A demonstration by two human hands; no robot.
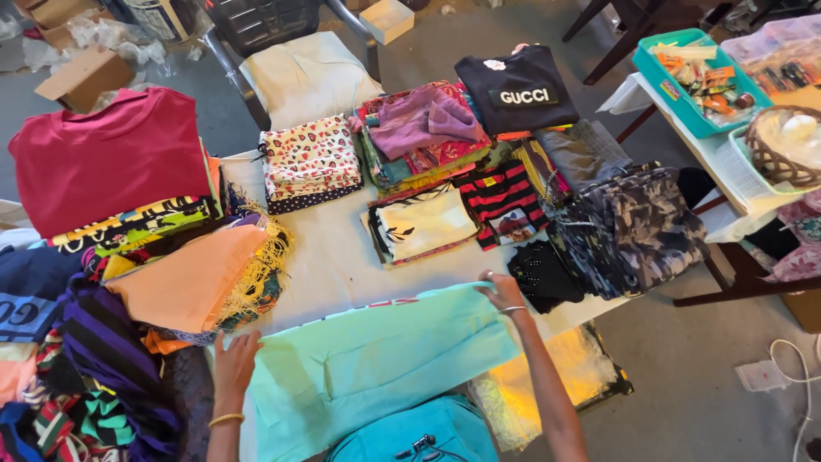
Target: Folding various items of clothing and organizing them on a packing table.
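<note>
Two hands: both at work on one mint-green cloth (376, 359) spread across the near edge of the white-covered table (333, 265).
Right hand (503, 293): fingers pinched on the cloth's far right corner, holding it; a thin bangle sits at the wrist.
Left hand (233, 364): flat and open, palm down, pressing the cloth's left edge beside the folded orange fabric (188, 278) with its yellow fringe.
Cloth position: lying between the two hands, nearest the person, partly hanging over the table front; a line of red print shows along its far edge.
Handling note: in my judgement a clean fold asks that the pinned left edge stay flat while the right corner is carried over evenly, edges matched before smoothing.
Close at left: heaped striped and patterned garments (94, 376), crowding the left hand and leaving little spare room there.
Close at right: small black garment (539, 274) and dark camouflage-pattern stack (637, 227), just beside the right hand.
Middle of table: cream leaf-print pile (423, 224), red-and-black striped piece (500, 201), heart-print stack (310, 158), purple top on a mixed pile (423, 120).
Far side: black T-shirt (517, 85), red shirt (107, 154) on a tall pile, chair (299, 73) with pale cloth.
Right background: teal tray (658, 73) of small packets, wicker basket (782, 145).
</note>
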